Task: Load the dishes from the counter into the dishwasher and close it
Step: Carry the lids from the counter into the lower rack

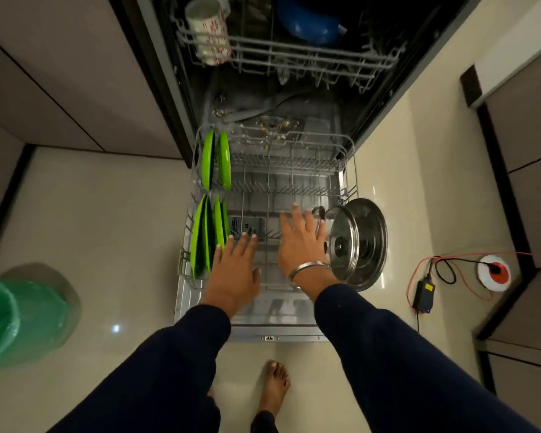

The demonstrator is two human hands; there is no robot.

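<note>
Both hands, left (pixel 236 270) and right (pixel 302 245), hover spread and empty over the lower rack (pixel 341 145). Green plates (pixel 205 235) and steel lids (pixel 356 242) stand loaded; mug (pixel 208 32) above. Likely next: push the rack in squarely.

The blue bowl (pixel 310 25) and patterned mug (pixel 208 35) in the upper rack (pixel 294 57) are cut by the top edge. The left hand (pixel 235 270) hides part of the lower rack (pixel 272 182). The green bin (pixel 16 320) runs off the left edge.

Green plates (pixel 207 232), red-flowered white mug (pixel 209 35)
</note>
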